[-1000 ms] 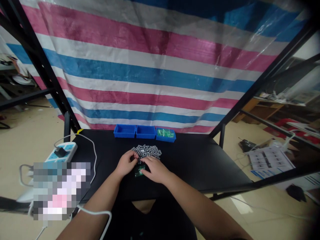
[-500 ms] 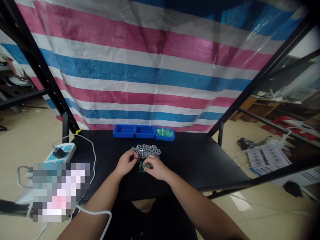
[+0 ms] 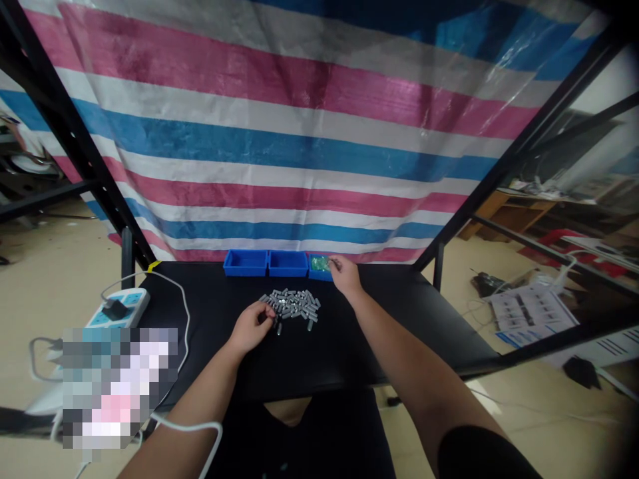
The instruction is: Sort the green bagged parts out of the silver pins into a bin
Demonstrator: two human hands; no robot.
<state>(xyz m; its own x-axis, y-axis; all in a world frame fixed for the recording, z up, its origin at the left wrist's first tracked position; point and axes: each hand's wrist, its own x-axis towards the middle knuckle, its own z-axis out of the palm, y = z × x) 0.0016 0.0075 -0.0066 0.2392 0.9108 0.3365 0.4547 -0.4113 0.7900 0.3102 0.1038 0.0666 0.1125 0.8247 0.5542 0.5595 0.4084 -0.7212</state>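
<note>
A heap of small grey metal cylinders (image 3: 294, 304) lies on the black table, with a few loose pieces at its near edge. My left hand (image 3: 252, 327) rests at the heap's left side, thumb and fingers curled together; whatever is between them is too small to make out. Farther back, my right hand (image 3: 347, 276) reaches over the right end of a blue bin (image 3: 321, 275) containing shiny green pieces (image 3: 320, 263). Its fingertips are pinched at the bin's rim, and I cannot see clearly what they grip.
Two more blue bins, a left bin (image 3: 245, 271) and a middle bin (image 3: 288, 271), stand in line with the green one. A power strip (image 3: 132, 307) and white cable (image 3: 187, 319) occupy the table's left side. Behind hangs a striped sheet (image 3: 299, 153) between black frame posts.
My right hand has moved from the near side of the heap, where it held a green piece, up to the right bin. That green piece no longer shows there. My left hand has barely moved.
</note>
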